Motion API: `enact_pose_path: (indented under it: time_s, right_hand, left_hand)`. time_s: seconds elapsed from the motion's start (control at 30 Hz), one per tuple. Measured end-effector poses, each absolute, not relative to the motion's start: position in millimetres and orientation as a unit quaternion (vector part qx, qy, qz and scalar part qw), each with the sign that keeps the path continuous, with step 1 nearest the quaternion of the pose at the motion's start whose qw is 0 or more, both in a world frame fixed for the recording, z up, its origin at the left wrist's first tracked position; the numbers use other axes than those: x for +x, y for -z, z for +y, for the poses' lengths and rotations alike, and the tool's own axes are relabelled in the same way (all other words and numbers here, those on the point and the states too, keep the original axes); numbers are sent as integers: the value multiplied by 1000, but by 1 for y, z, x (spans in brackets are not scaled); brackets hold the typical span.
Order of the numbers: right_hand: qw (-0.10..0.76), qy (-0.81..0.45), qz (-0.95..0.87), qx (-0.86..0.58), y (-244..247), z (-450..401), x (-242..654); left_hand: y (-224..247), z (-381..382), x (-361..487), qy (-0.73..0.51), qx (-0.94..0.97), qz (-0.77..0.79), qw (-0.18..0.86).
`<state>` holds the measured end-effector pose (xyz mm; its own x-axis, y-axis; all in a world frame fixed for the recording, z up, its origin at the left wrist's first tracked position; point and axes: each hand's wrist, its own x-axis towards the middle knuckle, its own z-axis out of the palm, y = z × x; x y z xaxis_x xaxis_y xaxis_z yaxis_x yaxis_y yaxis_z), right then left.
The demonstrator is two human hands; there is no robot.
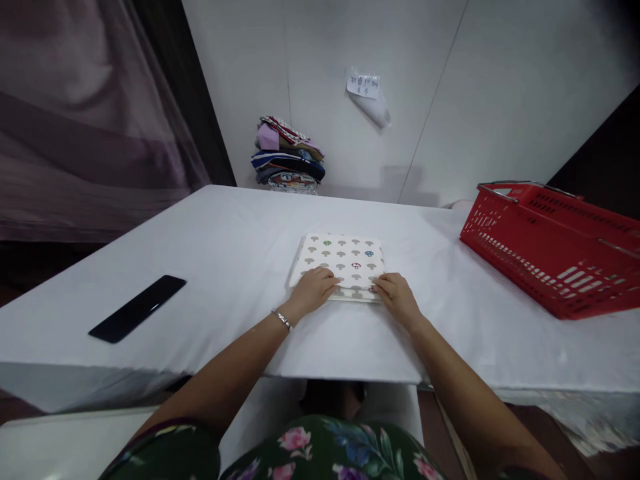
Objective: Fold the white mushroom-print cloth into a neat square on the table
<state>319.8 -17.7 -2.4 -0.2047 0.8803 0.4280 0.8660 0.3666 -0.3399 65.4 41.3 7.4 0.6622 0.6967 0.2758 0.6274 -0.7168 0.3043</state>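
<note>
A folded white cloth (341,253) with a mushroom print lies on the white-covered table (225,247) in front of me. Its print is mostly grey, with a few green, blue and red mushrooms. My left hand (314,291), with a bracelet at the wrist, grips the near left part of the cloth, fingers closed at its edge. At the near right corner, my right hand (397,297) pinches the edge of the same cloth. Below the upper fold, another layer shows along the near side.
A red plastic basket (550,253) with metal handles stands at the right of the table. On the left lies a flat black phone-like slab (139,309). A stack of folded clothes (289,155) sits beyond the far edge, by the wall with a taped paper note (363,85).
</note>
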Motion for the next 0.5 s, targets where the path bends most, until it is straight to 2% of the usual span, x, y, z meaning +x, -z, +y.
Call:
enact_pose_path:
  time_s: [0.2,0.3,0.4,0.5]
  right_hand:
    - [291,3,-794,-534,9,-31,316]
    - [311,-4,-791,-527,11,-36,314]
    - [341,-40,-773,-533,12,-38,311]
    - [400,-115,-717,-560,12,-34,313]
  left_hand:
    - [2,31,58,-188,908,367,81]
    - [-6,29,58,-206,901,365,112]
    - [-18,37,59,-228,873,410,131]
    - [-20,50,59,-236,848,469,75]
